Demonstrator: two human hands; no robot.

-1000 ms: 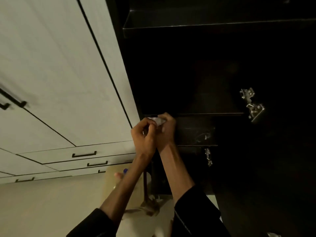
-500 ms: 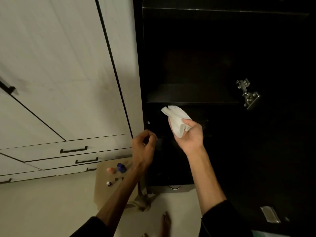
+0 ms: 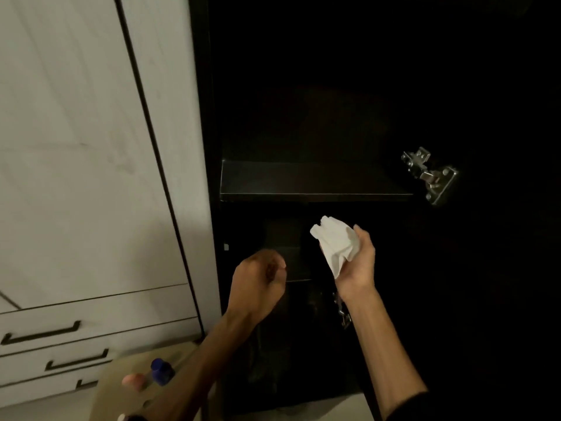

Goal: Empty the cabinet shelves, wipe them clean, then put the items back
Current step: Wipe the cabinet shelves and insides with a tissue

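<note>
The dark cabinet stands open in front of me, and its upper shelf (image 3: 315, 182) looks bare. My right hand (image 3: 358, 265) grips a crumpled white tissue (image 3: 335, 243) just below that shelf's front edge. My left hand (image 3: 259, 284) hangs beside it to the left with fingers curled and nothing visible in them, in front of a lower shelf edge (image 3: 291, 262). The cabinet's inside is too dark to show more.
White closed doors and drawers with black handles (image 3: 42, 332) fill the left. At bottom left a tan surface (image 3: 121, 378) carries a blue-capped bottle (image 3: 161, 370), a pink one (image 3: 133, 381) and other small items. Metal hinges (image 3: 431, 174) sit on the cabinet's right.
My hands were together at the shelf edge with the tissue between them. They have parted; the right hand has pulled the tissue away and holds it lower, and my view has tipped downward.
</note>
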